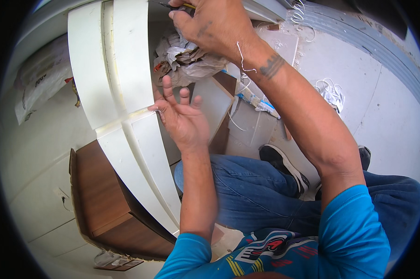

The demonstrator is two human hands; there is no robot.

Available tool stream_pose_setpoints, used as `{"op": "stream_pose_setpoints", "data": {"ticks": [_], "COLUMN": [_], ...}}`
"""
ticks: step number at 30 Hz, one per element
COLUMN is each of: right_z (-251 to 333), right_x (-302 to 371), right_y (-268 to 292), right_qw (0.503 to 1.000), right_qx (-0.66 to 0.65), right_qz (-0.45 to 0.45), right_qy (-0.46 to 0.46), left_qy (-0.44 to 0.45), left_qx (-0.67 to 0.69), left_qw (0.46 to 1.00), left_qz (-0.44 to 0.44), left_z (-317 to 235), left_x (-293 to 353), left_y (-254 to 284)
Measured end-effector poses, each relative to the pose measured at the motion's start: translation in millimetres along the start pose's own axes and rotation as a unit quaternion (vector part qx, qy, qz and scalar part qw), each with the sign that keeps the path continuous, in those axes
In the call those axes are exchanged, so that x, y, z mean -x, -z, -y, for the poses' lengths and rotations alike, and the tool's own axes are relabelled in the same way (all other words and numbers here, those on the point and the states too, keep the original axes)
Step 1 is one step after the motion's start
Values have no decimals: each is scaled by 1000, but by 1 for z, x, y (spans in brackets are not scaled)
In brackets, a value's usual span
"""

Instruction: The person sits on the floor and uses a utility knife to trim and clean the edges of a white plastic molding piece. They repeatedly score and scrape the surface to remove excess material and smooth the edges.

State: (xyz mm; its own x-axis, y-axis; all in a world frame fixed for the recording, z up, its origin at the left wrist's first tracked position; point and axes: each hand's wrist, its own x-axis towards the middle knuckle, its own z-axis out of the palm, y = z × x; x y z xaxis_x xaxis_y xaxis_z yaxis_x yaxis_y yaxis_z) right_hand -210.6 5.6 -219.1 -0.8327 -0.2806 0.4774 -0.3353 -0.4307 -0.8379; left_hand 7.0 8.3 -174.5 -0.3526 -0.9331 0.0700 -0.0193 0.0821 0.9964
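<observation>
A long white panel (134, 60) runs from the top of the view down to the lower middle. Recessed grooves run along it, and a crosswise joint divides it. My left hand (184, 118) is at the panel's right edge beside that joint. Its fingers are spread and hold nothing, and the thumb tip appears to touch the edge. Higher up, my right hand (217, 25) is closed on a thin dark tool with a yellow stripe (187, 6). The tool's pointed end is over the top of the panel; its exact kind is unclear. A white strand (241, 58) lies across my right wrist.
Below the panel is a brown wooden cabinet (101, 186). Crumpled paper and plastic (187, 58) lie beyond my left hand, near a board (210, 104). Coiled white cord (330, 94) and a blue-and-white tube-like package (261, 103) lie on the floor. A plastic bag (42, 79) is far left.
</observation>
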Motion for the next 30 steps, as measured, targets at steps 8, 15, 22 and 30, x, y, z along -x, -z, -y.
{"op": "stream_pose_setpoints", "data": {"ticks": [8,15,22,30], "right_z": [7,10,20,36], "right_x": [16,42,60,81], "right_y": [-1,-12,-10,-9], "right_qw": [1000,997,995,994], "right_qx": [-26,-54,-64,-69], "right_qz": [-3,25,58,71], "right_qy": [11,-47,-49,-47], "left_qy": [4,2,-5,-20], "left_qx": [0,3,-7,32], "left_qw": [1000,1000,1000,999], "left_qz": [4,17,5,34], "left_z": [-1,0,3,6], "left_x": [0,-2,-5,-8], "left_y": [-1,1,5,-2]}}
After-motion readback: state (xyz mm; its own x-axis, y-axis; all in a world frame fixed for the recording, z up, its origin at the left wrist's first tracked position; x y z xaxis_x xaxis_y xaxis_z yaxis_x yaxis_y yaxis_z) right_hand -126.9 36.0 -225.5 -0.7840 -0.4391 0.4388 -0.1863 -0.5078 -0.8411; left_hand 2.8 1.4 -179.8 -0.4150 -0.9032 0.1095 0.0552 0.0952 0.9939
